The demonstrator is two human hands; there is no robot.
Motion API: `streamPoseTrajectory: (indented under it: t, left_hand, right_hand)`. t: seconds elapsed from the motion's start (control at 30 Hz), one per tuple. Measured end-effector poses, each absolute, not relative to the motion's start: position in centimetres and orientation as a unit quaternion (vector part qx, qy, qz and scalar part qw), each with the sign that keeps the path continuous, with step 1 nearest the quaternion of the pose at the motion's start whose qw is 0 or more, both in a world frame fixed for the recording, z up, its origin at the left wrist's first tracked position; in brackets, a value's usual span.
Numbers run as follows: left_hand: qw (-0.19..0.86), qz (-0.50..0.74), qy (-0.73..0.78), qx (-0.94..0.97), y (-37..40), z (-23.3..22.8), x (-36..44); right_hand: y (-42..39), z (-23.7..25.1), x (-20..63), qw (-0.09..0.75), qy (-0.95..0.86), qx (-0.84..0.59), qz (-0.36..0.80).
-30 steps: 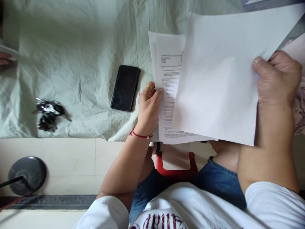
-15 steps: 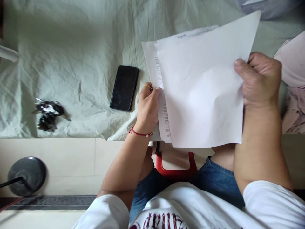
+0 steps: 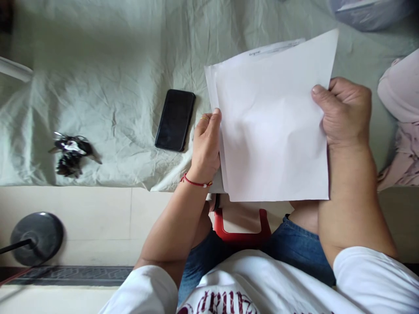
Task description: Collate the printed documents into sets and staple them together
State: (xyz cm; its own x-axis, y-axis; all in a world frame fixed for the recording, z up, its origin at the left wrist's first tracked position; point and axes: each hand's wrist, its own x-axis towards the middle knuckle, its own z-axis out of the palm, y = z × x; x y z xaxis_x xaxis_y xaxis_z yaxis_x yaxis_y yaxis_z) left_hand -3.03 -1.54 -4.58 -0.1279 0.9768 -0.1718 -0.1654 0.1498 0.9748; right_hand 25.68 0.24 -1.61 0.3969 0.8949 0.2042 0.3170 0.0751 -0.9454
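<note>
A small stack of paper sheets (image 3: pixel 275 131) is held up over the table's near edge, its blank white top sheet facing me. Printed text, including the word "Original", peeks out along the top from a sheet behind. My left hand (image 3: pixel 207 139) is closed on the left edge of the sheets, thumb on top. At the right edge, my right hand (image 3: pixel 348 111) pinches the paper between its thumb and curled fingers. Left of my left hand, a black phone (image 3: pixel 175 120) lies on the cloth, not touched.
A pale green cloth (image 3: pixel 131 56) covers the table. A bunch of keys (image 3: pixel 72 152) lies at left, a pink fabric item (image 3: pixel 401 91) at right, and a plastic-wrapped bundle (image 3: pixel 369 13) at the back right. Below are a red stool (image 3: pixel 242 237) and a round dark base (image 3: pixel 37 237).
My right hand has moved left with the top sheet, so it now covers the printed strip that showed on the left. My left thumb has shifted onto the top sheet's edge.
</note>
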Motion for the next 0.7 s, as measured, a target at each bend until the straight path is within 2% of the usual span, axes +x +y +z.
streamPoseTrajectory:
  t: [0.17, 0.4, 0.5, 0.6, 0.7]
  left_hand:
    - [0.57, 0.508, 0.525, 0.377, -1.8, -3.9, -2.7]
    - [0.584, 0.516, 0.504, 0.372, -1.5, -3.5, -2.7]
    - [0.578, 0.521, 0.497, 0.385, -1.2, -3.7, -3.0]
    - [0.562, 0.543, 0.481, 0.398, -0.7, -4.2, -3.3]
    - [0.531, 0.58, 0.462, 0.409, 0.1, -4.3, -3.4]
  right_hand:
    - [0.1, -2.2, 25.1, 0.562, -0.515, -0.594, 0.257]
    - [0.3, -3.6, 25.5, 0.574, -0.447, -0.632, 0.266]
    - [-0.1, -3.2, 25.8, 0.568, -0.41, -0.622, 0.349]
    - [-1.1, -2.0, 25.6, 0.527, -0.399, -0.583, 0.473]
    - [-2.3, -0.9, 25.0, 0.488, -0.416, -0.545, 0.541]
